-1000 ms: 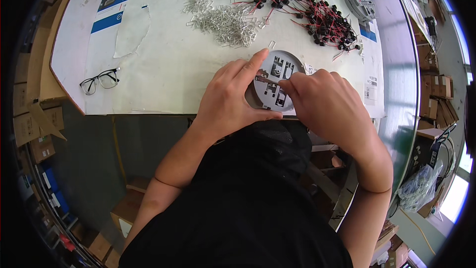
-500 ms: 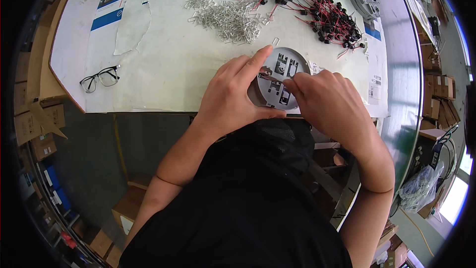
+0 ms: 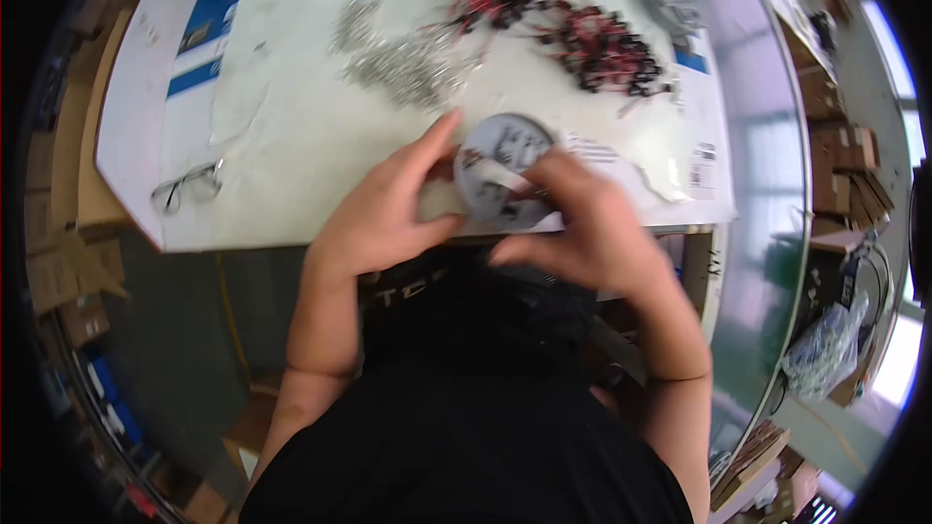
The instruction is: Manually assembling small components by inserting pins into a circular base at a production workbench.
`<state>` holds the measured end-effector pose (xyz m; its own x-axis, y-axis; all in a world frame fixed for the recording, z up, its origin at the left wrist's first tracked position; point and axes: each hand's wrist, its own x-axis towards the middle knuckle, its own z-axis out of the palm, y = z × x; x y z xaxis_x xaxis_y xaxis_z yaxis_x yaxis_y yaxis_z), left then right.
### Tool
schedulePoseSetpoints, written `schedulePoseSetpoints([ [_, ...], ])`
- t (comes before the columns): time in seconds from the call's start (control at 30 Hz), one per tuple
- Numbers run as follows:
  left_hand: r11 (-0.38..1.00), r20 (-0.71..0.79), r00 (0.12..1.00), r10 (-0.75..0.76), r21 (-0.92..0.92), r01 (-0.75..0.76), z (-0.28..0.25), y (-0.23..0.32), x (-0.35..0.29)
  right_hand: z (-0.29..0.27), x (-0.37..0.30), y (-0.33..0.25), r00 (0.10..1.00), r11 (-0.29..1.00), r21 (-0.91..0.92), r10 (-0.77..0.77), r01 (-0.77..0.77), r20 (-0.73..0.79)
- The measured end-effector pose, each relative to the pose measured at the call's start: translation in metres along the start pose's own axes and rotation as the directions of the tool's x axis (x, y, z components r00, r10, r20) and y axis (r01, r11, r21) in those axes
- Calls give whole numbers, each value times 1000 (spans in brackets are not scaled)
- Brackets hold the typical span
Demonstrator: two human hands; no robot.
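Observation:
A round grey plastic housing [image 3: 476, 202], with dark slots and fittings in its face, is at the table's front edge between my hands. My left hand [image 3: 374, 209] is open at its left side, thumb and index finger spread; whether its curled fingers touch the rim is hard to tell. My right hand [image 3: 592, 218] reaches over the right side with bent fingers, its thumb stretched out below the housing. A thin, pale strip-like tool [image 3: 497, 173] runs from those fingers across the face; blur hides its exact kind.
Beyond the hands lie a pile of small bent wire clips [image 3: 408, 68] and heaps of black parts with red wires [image 3: 602, 49]. Grey housings [image 3: 670, 2] are stacked at the far right. Eyeglasses [image 3: 189, 184] rest at the left. The table's front edge [image 3: 252, 247] is close to my body.
The housing and both hands have shifted left in the picture. My left hand has loosened from around the housing, and my right thumb has moved away from the fingers. The view is now blurred.

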<state>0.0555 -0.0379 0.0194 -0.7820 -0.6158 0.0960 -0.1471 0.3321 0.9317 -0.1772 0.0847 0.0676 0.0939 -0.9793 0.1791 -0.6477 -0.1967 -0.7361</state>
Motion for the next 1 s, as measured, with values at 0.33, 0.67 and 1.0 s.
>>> schedulePoseSetpoints([
  [0.33,994,-174,980,95,67,-85,13,-3,24,13,-10,6,843,907,-412,-285,84,-456],
  [0.67,996,-319,945,70,73,-49,14,-28,1,-305,-119,283,248,580,-110,164,-807,-955],
  [1.0,918,-300,918,261,370,-141,25,-6,17,-309,-146,329,209,312,-166,109,-935,-972],
])
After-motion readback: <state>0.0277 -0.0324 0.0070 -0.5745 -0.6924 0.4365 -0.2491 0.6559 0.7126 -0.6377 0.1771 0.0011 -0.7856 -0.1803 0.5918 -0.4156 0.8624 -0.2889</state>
